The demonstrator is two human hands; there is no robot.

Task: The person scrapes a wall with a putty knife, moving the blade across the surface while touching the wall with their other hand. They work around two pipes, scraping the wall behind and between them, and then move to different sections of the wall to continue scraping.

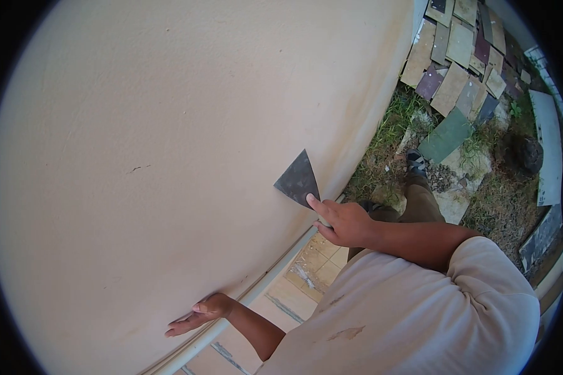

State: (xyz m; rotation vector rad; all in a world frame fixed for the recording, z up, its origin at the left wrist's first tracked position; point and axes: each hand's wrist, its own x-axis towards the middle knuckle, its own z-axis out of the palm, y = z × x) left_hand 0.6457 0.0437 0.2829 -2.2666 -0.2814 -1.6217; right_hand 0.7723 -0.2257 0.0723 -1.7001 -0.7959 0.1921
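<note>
A pale, lightly textured wall (187,144) fills the left and middle of the view. My right hand (347,224) is wrapped round the handle of a putty knife, one finger stretched along the base of its blade. The putty knife (298,179) has a dark grey, wide triangular blade, held at the wall; whether its edge touches cannot be made out. Lower down, my left hand (209,310) is open at the wall surface with its fingers stretched out, holding nothing. A short dark crack (141,167) marks the wall at left.
A pale pipe or ledge (275,267) runs along the wall's base, beside tiled flooring (325,261). Assorted loose tiles (453,87) lie on the ground at upper right, with grass (388,131) near my shoes. A dark round object (527,155) sits beside a long white board (547,147).
</note>
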